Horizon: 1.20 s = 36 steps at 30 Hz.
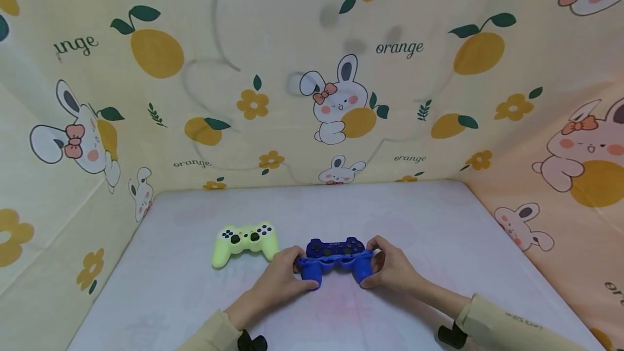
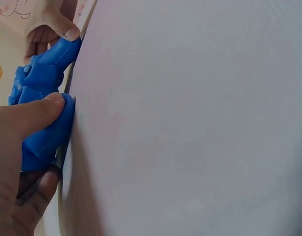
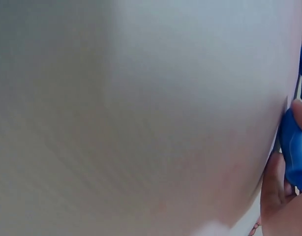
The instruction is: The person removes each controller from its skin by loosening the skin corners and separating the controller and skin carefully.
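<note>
Both hands are clamped on a bright blue cover (image 1: 312, 273) near the middle of the pale tabletop (image 1: 414, 215), 1 at each end. The left hand (image 1: 279, 278) has its thumb laid on the near face of the cover's left grip, the other fingers bent round behind it; the right hand (image 1: 394, 273) pinches the right grip in much the same way, thumb low and index finger up at the top corner. A dark blue controller (image 1: 335, 247) shows above the cover's upper edge, its lower part hidden (I cannot tell how far it sits inside). Just beside the left hand, to its left and a little farther back, a light green controller (image 1: 245, 235) lies face up with its grips towards the person. 2 beige sleeves (image 1: 512, 321) reach in from the near edge, a black device (image 1: 452, 335) at each wrist. Round the far edge and sides of the tabletop hangs a cream cloth (image 1: 292, 20) printed with rabbits, yellow flowers, fruit and the word "orange".
</note>
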### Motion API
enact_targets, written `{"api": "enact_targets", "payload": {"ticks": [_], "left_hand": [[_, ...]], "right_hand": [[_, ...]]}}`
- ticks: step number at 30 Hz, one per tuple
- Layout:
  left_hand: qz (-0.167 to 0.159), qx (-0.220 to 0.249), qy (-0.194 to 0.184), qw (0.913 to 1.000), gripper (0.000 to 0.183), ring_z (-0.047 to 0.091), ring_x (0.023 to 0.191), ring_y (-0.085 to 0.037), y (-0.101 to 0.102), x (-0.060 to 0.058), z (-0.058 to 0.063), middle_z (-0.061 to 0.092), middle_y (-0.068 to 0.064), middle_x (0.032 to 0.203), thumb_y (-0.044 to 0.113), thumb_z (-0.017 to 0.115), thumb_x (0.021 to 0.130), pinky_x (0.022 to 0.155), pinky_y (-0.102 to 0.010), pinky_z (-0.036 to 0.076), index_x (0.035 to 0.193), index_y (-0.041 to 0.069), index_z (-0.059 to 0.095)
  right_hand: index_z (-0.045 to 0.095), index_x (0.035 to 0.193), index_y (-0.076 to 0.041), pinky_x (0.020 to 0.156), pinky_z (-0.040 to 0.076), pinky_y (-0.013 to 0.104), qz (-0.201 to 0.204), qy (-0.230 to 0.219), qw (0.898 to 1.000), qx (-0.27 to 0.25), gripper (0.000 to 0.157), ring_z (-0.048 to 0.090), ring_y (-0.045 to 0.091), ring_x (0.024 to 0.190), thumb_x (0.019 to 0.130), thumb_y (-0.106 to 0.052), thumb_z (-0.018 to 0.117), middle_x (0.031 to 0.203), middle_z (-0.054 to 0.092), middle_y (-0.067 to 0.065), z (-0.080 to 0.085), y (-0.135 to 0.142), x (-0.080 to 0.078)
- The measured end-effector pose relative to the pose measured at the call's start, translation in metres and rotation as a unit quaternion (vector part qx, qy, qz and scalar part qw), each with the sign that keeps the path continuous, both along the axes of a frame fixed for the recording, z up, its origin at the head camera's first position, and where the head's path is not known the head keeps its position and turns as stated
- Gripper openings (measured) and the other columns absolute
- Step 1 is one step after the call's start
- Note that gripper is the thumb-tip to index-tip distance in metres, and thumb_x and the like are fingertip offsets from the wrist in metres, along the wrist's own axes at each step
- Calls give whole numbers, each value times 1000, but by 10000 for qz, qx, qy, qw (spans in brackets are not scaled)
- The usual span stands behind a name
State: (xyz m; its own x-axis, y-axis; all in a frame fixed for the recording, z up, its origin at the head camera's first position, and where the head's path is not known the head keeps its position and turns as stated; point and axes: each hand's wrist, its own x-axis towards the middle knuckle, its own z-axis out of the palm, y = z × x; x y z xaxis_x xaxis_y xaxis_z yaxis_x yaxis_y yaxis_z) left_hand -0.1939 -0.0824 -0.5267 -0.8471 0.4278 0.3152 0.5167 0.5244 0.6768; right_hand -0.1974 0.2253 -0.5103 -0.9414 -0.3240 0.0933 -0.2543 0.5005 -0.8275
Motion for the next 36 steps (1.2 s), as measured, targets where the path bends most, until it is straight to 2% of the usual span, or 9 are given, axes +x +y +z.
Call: {"api": "enact_targets", "payload": {"ticks": [4,10,14,19,25,36], "left_hand": [[-19,404,-294,9987,50,58,74,-13,-3,-2,-3,58,5,85,30,91,69,64,-24,49,103,10,60],[-179,980,-775,9920,51,65,70,-9,-7,-3,-6,62,-1,88,22,91,70,63,-25,55,107,2,61],[-298,870,-735,9930,43,62,65,-8,-7,-1,-4,62,-2,84,21,90,72,59,-25,54,100,4,62],[-387,511,-232,9977,36,52,58,-3,-7,1,-3,58,0,73,23,88,74,51,-22,47,93,7,62],[-413,210,523,9976,32,46,59,0,-6,0,-8,53,3,71,25,87,76,51,-18,42,85,9,61],[-485,-97,1096,9927,33,43,60,-1,-6,-1,-9,51,7,69,24,85,78,51,-15,37,72,12,55]], "right_hand": [[49,109,-10,63,53,29,-80,-111,9998,-152,72,61,22,71,54,-8,96,84,59,11,-3,-1,1],[53,109,-10,63,53,28,-263,-251,9983,-460,71,62,24,72,54,-4,96,84,60,13,-5,-3,3],[55,107,-10,62,53,29,-332,-293,9981,-427,68,62,25,73,53,-5,96,84,61,12,-6,-3,2],[55,104,-12,62,51,30,-367,-317,9986,-193,68,60,24,73,51,-9,97,83,62,9,-3,-4,0],[53,105,-10,61,47,29,-301,-279,9988,-254,70,58,23,69,51,-6,97,80,61,10,-1,-5,-1],[53,106,-9,63,49,31,-333,-307,9989,-96,69,59,24,71,52,-9,97,82,60,10,0,-6,0]]}}
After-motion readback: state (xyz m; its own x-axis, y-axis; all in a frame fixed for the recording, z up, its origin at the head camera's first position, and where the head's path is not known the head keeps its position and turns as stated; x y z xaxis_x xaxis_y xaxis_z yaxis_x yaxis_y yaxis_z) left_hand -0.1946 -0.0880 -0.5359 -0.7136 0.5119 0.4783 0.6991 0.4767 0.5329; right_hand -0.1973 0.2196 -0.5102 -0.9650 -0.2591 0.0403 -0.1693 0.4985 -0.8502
